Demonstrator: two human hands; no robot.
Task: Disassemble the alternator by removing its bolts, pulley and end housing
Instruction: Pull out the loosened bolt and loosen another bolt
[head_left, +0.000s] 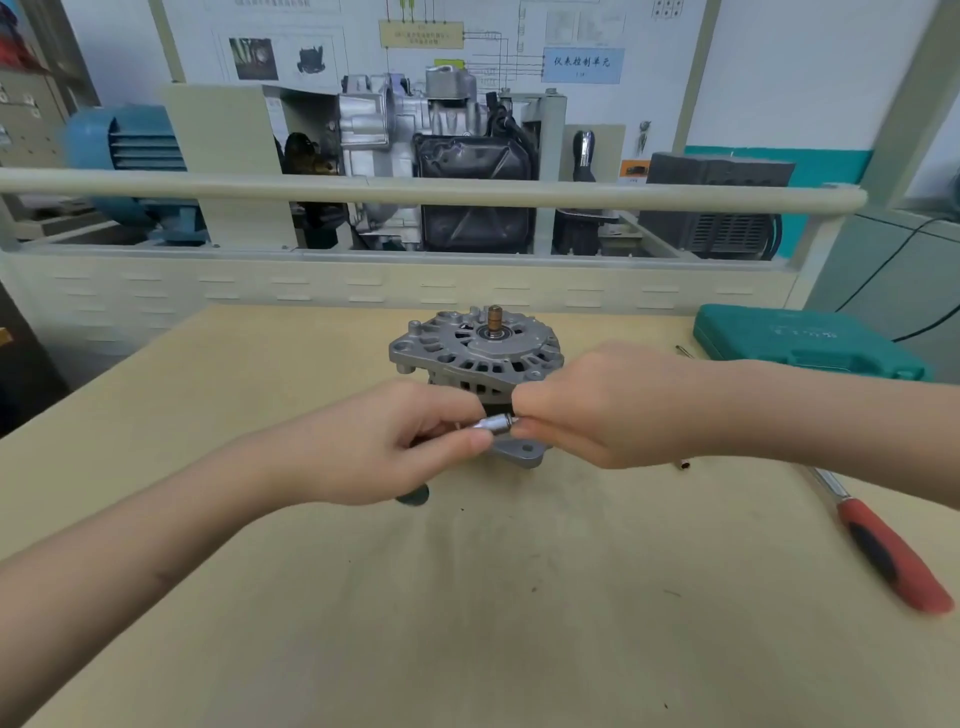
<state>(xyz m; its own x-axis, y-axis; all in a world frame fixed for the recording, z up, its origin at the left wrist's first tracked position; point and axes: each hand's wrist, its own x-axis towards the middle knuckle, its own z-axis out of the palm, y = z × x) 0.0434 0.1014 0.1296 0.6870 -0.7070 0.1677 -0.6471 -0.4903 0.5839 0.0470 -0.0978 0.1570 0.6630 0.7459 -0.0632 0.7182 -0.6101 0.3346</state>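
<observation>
Alternator: your alternator (475, 358) sits upright mid-table, finned silver housing facing up, its bare brass-coloured shaft (494, 318) poking out of the top, and it is right behind your hands.

Mounting ear: one cast lug (522, 453) juts out at the near bottom edge, just under your knuckles.

Socket: a small chrome socket piece (493, 422) lies level between your two hands, in front of the alternator body.

Left hand: your left hand (395, 441) has thumb and fingers curled round the left end of that socket, pinching it.

Right hand: your right hand (613, 405) comes in from the right, fingers curled in at the socket's other end; it looks like a grip on it, though the fingertips are hidden behind the hand.

Table: tan table (467, 597), scuffed and smudged.

Ratchet handle: a red-and-black-handled tool (891, 553) lies off to your right, chrome shank running under your forearm.

Tool case: a closed teal case (800, 340) rests at the far right corner.

Dark disc: a small dark round thing (415, 494) peeks out below your left hand.

Backdrop: a cutaway engine trainer (415, 156) stands behind a cream rail (415, 188).
</observation>
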